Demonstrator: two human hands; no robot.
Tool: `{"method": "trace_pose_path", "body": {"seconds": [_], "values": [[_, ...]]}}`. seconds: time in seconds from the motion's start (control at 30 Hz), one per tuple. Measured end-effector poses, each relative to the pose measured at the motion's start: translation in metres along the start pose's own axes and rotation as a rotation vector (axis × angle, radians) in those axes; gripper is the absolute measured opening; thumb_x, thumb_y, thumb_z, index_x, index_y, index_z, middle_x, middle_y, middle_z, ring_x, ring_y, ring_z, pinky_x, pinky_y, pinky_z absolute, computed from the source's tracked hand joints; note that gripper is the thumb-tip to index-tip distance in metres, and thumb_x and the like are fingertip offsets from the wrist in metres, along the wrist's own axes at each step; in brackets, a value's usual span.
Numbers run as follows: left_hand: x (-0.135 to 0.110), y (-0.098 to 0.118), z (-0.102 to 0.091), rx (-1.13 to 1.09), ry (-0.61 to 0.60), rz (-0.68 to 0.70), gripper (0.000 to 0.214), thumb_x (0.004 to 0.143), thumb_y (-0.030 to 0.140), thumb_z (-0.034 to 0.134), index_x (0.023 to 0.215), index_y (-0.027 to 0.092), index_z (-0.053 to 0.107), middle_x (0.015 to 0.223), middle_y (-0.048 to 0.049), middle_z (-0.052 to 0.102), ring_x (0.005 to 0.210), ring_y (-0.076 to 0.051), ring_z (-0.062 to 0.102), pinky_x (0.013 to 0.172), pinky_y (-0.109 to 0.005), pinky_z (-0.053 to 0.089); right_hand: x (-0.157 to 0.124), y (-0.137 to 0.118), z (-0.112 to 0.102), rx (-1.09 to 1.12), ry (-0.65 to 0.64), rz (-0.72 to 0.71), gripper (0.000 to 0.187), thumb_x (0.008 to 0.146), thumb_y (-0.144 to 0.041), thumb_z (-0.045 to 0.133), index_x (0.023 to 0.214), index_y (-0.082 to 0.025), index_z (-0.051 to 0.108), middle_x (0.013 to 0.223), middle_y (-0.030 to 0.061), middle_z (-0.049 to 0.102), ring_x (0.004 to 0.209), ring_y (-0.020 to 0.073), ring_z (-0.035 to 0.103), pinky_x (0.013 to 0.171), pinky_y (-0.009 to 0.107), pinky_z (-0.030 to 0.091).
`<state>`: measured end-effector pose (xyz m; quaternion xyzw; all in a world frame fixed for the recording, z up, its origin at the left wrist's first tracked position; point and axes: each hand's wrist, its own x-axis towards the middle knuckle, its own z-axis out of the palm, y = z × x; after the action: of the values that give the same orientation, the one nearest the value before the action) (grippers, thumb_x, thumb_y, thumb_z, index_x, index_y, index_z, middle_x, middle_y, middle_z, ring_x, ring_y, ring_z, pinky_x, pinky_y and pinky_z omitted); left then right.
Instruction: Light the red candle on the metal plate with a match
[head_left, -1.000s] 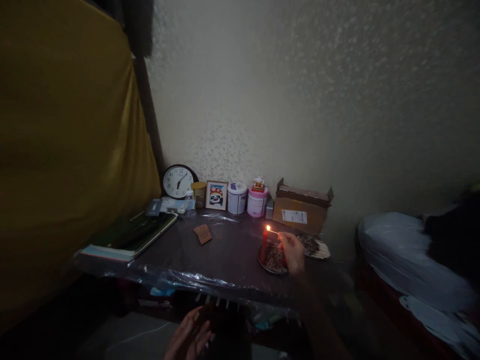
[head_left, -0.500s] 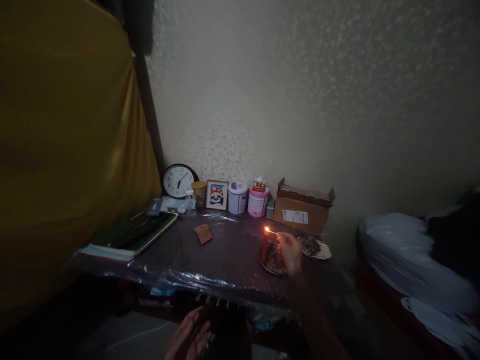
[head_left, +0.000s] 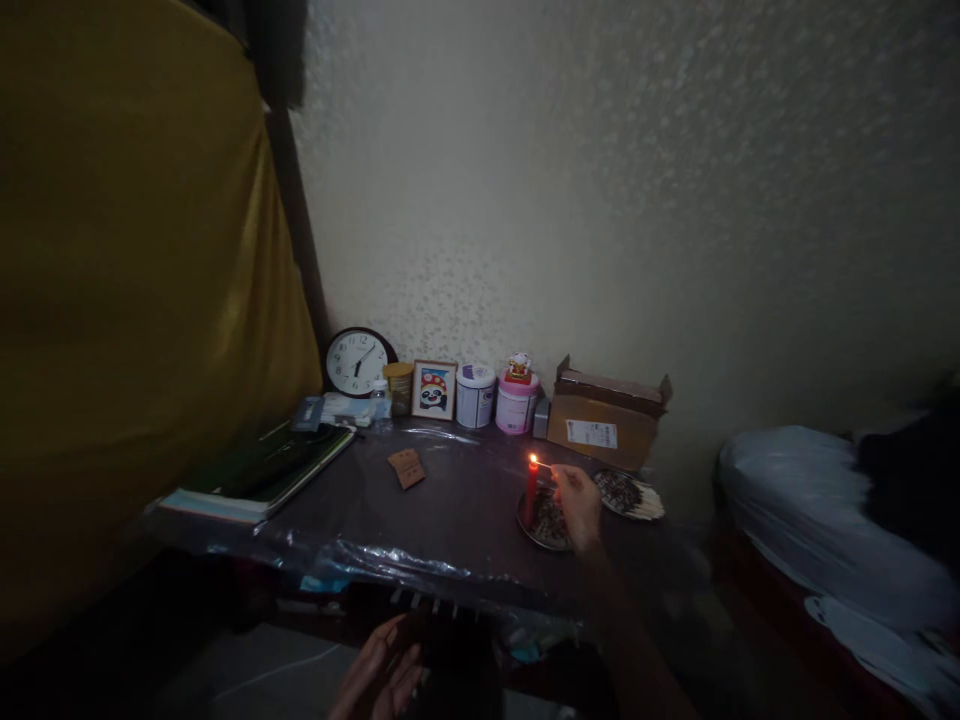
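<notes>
Head view: we count two hands. Our right hand [head_left: 579, 505] is over the bench [head_left: 465, 500], its fingers [head_left: 568, 484] pinching one thin matchstick [head_left: 545, 466]. The far tip of the matchstick reaches one small flame [head_left: 532, 460] at the top of one upright red candle [head_left: 531, 492]. The candle stands in a round metal dish [head_left: 541, 528], which also holds a heap of dark brown bits, too dim to name. Just right of it lies a second dish [head_left: 628, 495], carrying a pile of dark bits and pale sticks.

Our left hand [head_left: 379, 670] is low and near, below the bench's near edge, its fingers [head_left: 397, 672] loosely spread and holding nothing we can make out.

Along the far wall we count one clock [head_left: 356, 362], one small bottle [head_left: 380, 405], one tin [head_left: 400, 388], one framed panda picture [head_left: 433, 390], one white tub [head_left: 475, 396], one pink tub [head_left: 517, 405] topped by one small figurine [head_left: 518, 368], and one cardboard box [head_left: 604, 425]. Far left lies a stack of books [head_left: 259, 475]; one small tan card [head_left: 407, 468] lies mid-bench.
</notes>
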<state>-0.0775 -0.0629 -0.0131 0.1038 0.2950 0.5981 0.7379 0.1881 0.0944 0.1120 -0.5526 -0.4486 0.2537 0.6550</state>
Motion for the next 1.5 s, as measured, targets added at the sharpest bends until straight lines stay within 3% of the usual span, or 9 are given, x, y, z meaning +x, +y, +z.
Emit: {"method": "trace_pose_path", "body": {"seconds": [0.6,1.07,1.5], "values": [[0.0001,0.0012,0.0011,-0.03,0.0,-0.02,0.024,0.058,0.027,0.075,0.082,0.025,0.072,0.099,-0.0031,0.073,0.09,-0.024,0.063,0.081,-0.034,0.047,-0.0003,-0.0001,-0.0017,-0.02,0.005,-0.004,0.025,0.063,-0.041,0.06,0.067,-0.016,0.063,0.041,-0.0066,0.048,0.039,0.0107,0.045,0.039,0.021,0.032],[-0.0019,0.0017,0.0014,0.003,0.058,-0.031,0.029,0.06,0.029,0.073,0.088,0.025,0.07,0.103,-0.0052,0.071,0.101,-0.028,0.06,0.092,-0.039,0.041,-0.002,-0.0016,-0.0015,-0.007,0.008,-0.002,0.024,0.063,-0.04,0.06,0.066,-0.017,0.061,0.04,-0.0072,0.047,0.038,0.0102,0.044,0.039,0.021,0.033],[-0.0009,-0.0004,0.0005,0.014,-0.033,0.02,0.025,0.063,0.027,0.072,0.088,0.025,0.071,0.106,-0.0047,0.071,0.095,-0.025,0.061,0.084,-0.035,0.046,-0.0041,-0.0079,-0.0009,0.006,0.015,0.02,0.018,0.064,-0.036,0.059,0.066,-0.017,0.061,0.04,-0.0075,0.046,0.037,0.0099,0.043,0.039,0.021,0.033]]}}
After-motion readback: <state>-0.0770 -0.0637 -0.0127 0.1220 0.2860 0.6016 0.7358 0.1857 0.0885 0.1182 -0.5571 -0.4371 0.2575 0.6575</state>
